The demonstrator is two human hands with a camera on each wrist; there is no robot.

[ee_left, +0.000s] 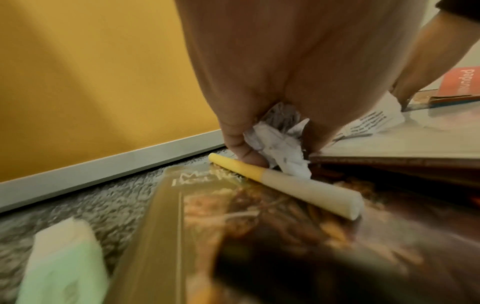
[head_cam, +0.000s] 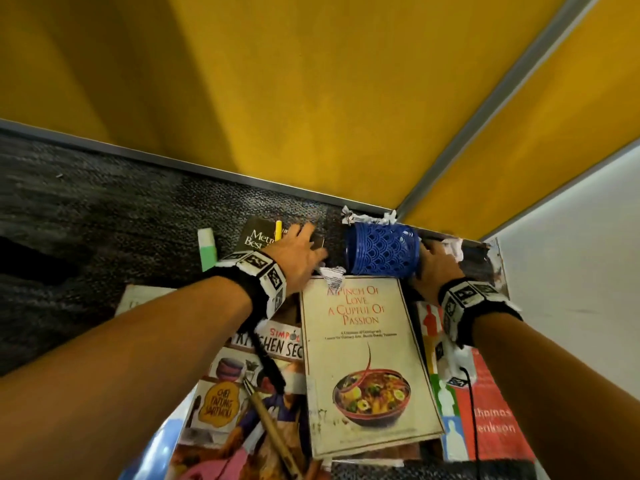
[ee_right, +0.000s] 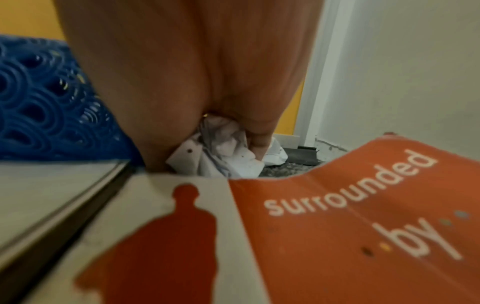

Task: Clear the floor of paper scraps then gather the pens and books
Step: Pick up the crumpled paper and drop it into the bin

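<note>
My left hand (head_cam: 304, 251) reaches over the dark book (head_cam: 254, 237) on the carpet. In the left wrist view its fingers (ee_left: 239, 144) pinch a crumpled paper scrap (ee_left: 288, 162) beside a yellow pen (ee_left: 285, 185). My right hand (head_cam: 434, 259) is to the right of a blue lattice basket (head_cam: 381, 249) lying on its side. In the right wrist view it grips another crumpled scrap (ee_right: 223, 162). More scraps (head_cam: 349, 214) lie by the wall behind the basket, and a printed scrap (head_cam: 332, 276) rests on the top edge of the cookbook (head_cam: 363, 358).
Overlapping books and magazines cover the floor near me, including a red book (head_cam: 491, 410) on the right, with a brown pen (head_cam: 270, 420) on them. A green and white block (head_cam: 207, 249) lies on the carpet at left. Yellow partitions (head_cam: 277, 98) and a white wall close the corner.
</note>
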